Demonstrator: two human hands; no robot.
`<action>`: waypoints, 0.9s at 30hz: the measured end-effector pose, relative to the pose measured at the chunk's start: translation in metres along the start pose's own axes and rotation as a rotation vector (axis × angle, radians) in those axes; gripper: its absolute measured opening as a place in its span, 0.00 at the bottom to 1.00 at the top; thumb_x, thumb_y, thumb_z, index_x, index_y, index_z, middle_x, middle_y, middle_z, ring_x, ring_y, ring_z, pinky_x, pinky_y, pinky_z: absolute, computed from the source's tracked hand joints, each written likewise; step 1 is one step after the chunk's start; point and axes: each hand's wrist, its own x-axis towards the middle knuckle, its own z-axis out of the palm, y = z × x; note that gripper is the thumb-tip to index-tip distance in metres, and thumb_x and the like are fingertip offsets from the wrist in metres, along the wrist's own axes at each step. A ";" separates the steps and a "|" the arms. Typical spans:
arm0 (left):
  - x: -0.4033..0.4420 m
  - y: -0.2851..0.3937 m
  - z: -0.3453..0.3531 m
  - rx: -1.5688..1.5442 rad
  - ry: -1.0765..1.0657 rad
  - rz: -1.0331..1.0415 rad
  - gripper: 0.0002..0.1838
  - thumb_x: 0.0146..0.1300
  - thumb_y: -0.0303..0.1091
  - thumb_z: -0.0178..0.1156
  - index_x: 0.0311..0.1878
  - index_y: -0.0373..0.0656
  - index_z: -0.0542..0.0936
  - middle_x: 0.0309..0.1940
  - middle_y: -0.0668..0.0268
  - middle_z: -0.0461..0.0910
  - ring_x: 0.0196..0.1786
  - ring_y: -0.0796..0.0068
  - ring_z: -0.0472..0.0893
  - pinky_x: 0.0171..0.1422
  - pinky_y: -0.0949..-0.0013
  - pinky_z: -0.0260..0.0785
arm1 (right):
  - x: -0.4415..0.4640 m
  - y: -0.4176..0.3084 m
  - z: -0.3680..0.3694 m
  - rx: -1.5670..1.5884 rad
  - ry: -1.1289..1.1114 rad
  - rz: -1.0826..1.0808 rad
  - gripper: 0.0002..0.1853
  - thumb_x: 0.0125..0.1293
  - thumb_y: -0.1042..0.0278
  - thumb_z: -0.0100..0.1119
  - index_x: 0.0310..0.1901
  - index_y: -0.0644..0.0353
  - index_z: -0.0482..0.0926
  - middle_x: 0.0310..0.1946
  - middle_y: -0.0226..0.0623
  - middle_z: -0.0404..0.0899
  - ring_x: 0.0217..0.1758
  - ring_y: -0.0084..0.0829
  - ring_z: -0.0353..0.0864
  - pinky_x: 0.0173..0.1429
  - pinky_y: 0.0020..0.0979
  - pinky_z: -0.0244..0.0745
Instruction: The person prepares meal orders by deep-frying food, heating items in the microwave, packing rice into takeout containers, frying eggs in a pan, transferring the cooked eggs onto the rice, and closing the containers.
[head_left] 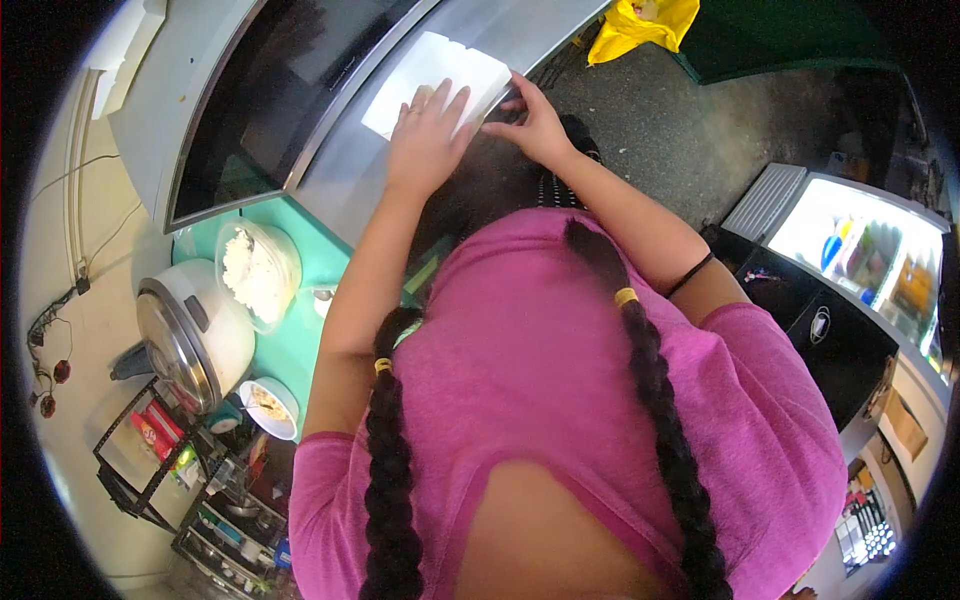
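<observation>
A white, flat-topped box (452,72) that resembles a takeaway container lies on a grey metal counter (350,165). My left hand (428,140) rests flat on top of it with the fingers spread. At the box's right side, my right hand (540,122) grips the edge, with the thumb nearer me and the index finger farther along. The remaining right fingers are partly hidden behind the box edge.
A dark glass panel (290,90) borders the counter. To the left, a green table (325,225) bears a tub of rice (258,275), a rice cooker (195,330) and a small bowl (268,408). A yellow bag (640,30) and a lit display fridge (860,250) are at right.
</observation>
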 end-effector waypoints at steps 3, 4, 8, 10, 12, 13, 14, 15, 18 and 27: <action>0.001 -0.004 -0.002 -0.054 0.004 0.003 0.27 0.67 0.42 0.59 0.69 0.54 0.72 0.69 0.58 0.70 0.67 0.46 0.73 0.68 0.46 0.66 | 0.000 -0.006 -0.003 0.000 0.007 -0.003 0.48 0.52 0.67 0.79 0.73 0.58 0.61 0.59 0.38 0.72 0.52 0.26 0.76 0.43 0.26 0.78; 0.001 -0.005 -0.002 -0.078 -0.005 0.012 0.27 0.66 0.43 0.60 0.69 0.54 0.72 0.69 0.59 0.70 0.68 0.47 0.72 0.69 0.44 0.66 | 0.001 -0.007 -0.004 -0.029 -0.002 -0.003 0.46 0.54 0.67 0.77 0.73 0.57 0.62 0.59 0.38 0.72 0.52 0.25 0.76 0.45 0.25 0.77; -0.002 -0.006 -0.004 -0.029 -0.058 0.023 0.27 0.66 0.43 0.60 0.69 0.54 0.71 0.69 0.59 0.69 0.68 0.50 0.70 0.69 0.43 0.66 | 0.018 -0.008 -0.011 0.189 0.137 -0.165 0.35 0.60 0.69 0.71 0.69 0.55 0.70 0.57 0.36 0.76 0.49 0.23 0.77 0.50 0.25 0.75; -0.001 -0.005 -0.003 -0.024 -0.057 0.025 0.27 0.66 0.43 0.60 0.69 0.53 0.71 0.69 0.59 0.69 0.68 0.50 0.70 0.69 0.43 0.66 | 0.027 -0.017 -0.021 0.035 0.114 -0.119 0.23 0.62 0.69 0.69 0.60 0.53 0.80 0.53 0.35 0.82 0.45 0.25 0.79 0.52 0.29 0.77; -0.001 -0.003 -0.003 -0.020 -0.055 0.028 0.27 0.66 0.42 0.60 0.69 0.53 0.71 0.69 0.59 0.69 0.69 0.49 0.70 0.69 0.44 0.66 | 0.033 -0.024 -0.024 0.005 0.148 -0.160 0.15 0.62 0.69 0.68 0.52 0.52 0.86 0.44 0.33 0.85 0.45 0.24 0.80 0.50 0.28 0.76; -0.001 -0.003 -0.002 -0.022 -0.053 0.023 0.27 0.67 0.42 0.60 0.69 0.53 0.71 0.69 0.59 0.69 0.69 0.49 0.70 0.69 0.44 0.66 | 0.036 -0.027 -0.025 -0.041 0.125 -0.164 0.14 0.62 0.68 0.68 0.50 0.52 0.87 0.42 0.34 0.86 0.45 0.26 0.81 0.49 0.28 0.76; -0.002 -0.003 -0.002 -0.025 -0.051 0.017 0.27 0.67 0.43 0.59 0.69 0.52 0.71 0.69 0.59 0.69 0.69 0.49 0.70 0.69 0.44 0.66 | 0.037 -0.030 -0.026 -0.086 0.101 -0.167 0.12 0.62 0.68 0.67 0.48 0.51 0.87 0.40 0.36 0.86 0.45 0.27 0.82 0.49 0.28 0.76; -0.002 -0.004 -0.002 -0.024 -0.052 0.017 0.27 0.67 0.43 0.59 0.69 0.52 0.71 0.69 0.59 0.69 0.69 0.49 0.70 0.69 0.44 0.66 | 0.039 -0.032 -0.025 -0.085 0.101 -0.168 0.12 0.62 0.68 0.67 0.48 0.51 0.87 0.40 0.36 0.86 0.45 0.27 0.82 0.49 0.28 0.76; -0.001 -0.005 -0.003 -0.051 -0.033 0.009 0.27 0.67 0.43 0.59 0.69 0.52 0.71 0.69 0.59 0.69 0.69 0.49 0.70 0.70 0.44 0.66 | 0.043 -0.034 -0.023 -0.165 0.131 -0.170 0.10 0.60 0.67 0.68 0.44 0.49 0.88 0.38 0.36 0.87 0.45 0.32 0.83 0.49 0.31 0.76; -0.002 -0.006 0.000 -0.051 -0.046 0.037 0.26 0.67 0.44 0.59 0.67 0.51 0.73 0.68 0.60 0.70 0.70 0.50 0.69 0.69 0.45 0.66 | 0.041 -0.012 -0.022 -0.257 0.166 -0.294 0.12 0.58 0.70 0.68 0.45 0.52 0.87 0.40 0.34 0.85 0.44 0.34 0.81 0.49 0.33 0.76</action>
